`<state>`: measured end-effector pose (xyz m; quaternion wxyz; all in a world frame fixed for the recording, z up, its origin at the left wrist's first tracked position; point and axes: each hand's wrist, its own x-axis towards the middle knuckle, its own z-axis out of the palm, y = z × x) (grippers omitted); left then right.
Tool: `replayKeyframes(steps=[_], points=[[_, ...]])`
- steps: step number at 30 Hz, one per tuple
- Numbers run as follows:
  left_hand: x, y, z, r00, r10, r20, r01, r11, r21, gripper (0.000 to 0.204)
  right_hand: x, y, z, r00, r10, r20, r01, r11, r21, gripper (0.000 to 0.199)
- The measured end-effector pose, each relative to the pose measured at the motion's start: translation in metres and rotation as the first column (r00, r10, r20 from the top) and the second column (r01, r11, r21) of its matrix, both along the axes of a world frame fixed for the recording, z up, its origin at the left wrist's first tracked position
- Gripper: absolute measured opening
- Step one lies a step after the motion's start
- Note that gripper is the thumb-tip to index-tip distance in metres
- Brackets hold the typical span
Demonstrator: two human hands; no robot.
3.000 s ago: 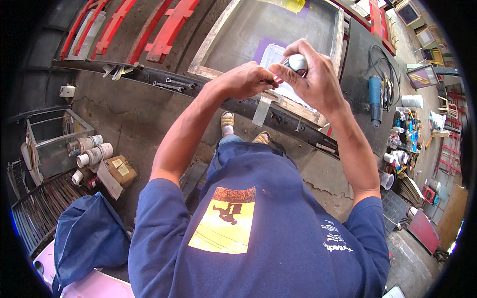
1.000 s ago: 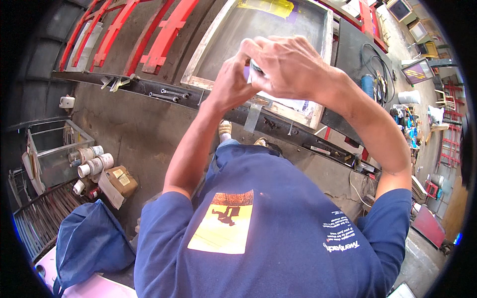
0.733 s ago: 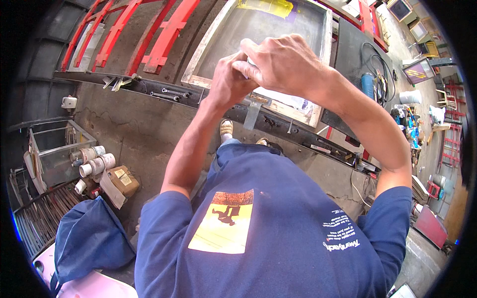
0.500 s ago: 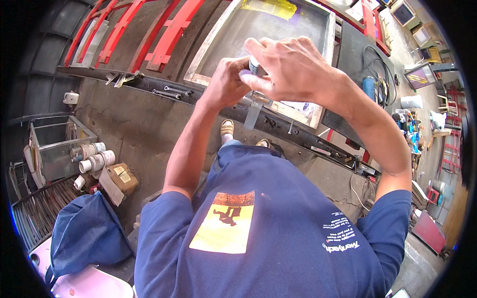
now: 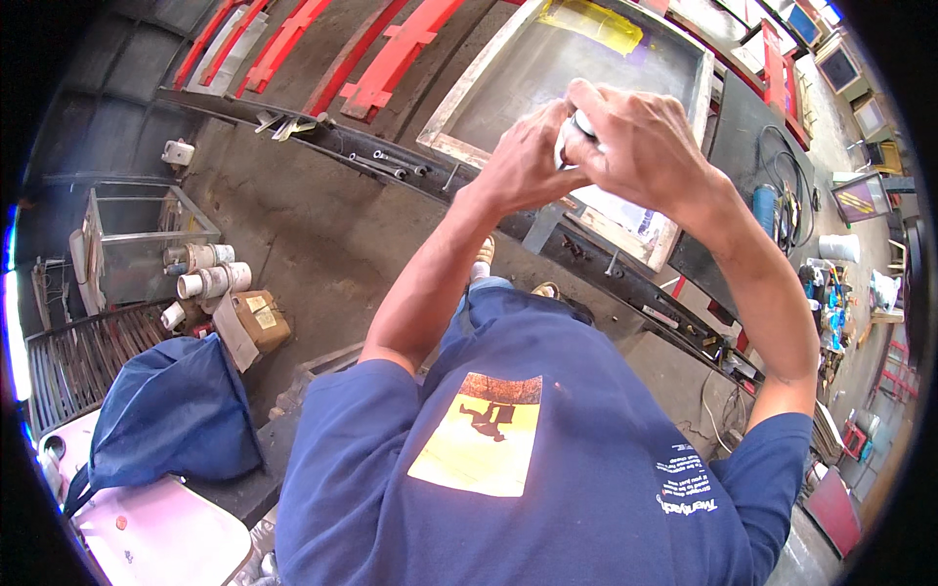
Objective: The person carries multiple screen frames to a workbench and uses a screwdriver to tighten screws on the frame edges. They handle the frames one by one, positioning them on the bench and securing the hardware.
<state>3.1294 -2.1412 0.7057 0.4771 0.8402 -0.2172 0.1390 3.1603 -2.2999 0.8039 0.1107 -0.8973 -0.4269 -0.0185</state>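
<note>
My left hand (image 5: 528,161) and my right hand (image 5: 640,146) meet in front of me, fingers curled around one small object (image 5: 583,123). Its white top and a dark edge show between the fingers; the rest is hidden, so its kind is unclear. Beyond and beneath the hands lies a wooden-framed screen (image 5: 476,83) with a grey mesh. A yellow patch with purple edges (image 5: 596,27) marks the mesh's far end. Just below the hands, a flat grey strip (image 5: 543,228) sticks out over the bench's near edge.
Red metal bars (image 5: 391,73) stand at the far left, with wrenches (image 5: 381,164) along the bench edge. To the right are a blue cylinder (image 5: 765,207) and a black cable (image 5: 796,181). A cardboard box (image 5: 256,324), a blue bag (image 5: 171,420) and a pink seat (image 5: 161,537) lie lower left.
The view has shifted, so the bench and both hands appear further right. Both hands still grip the small object, with the right hand's fingers turned further over it.
</note>
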Motion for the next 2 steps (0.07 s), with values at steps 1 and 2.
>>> replayKeyframes(steps=[1,2], points=[[-0.0011,0.0016,-0.0046,0.997,-0.071,0.006,0.071,0.994,-0.084,0.041,0.0022,-0.0041,-0.0039,0.996,0.058,0.071,-0.062,0.996,0.062,0.045],[0.0001,-0.0028,-0.0063,0.997,-0.075,0.007,0.076,0.993,-0.093,0.041,0.0044,-0.0042,-0.0027,0.996,0.074,0.056,-0.077,0.996,0.051,0.051]])
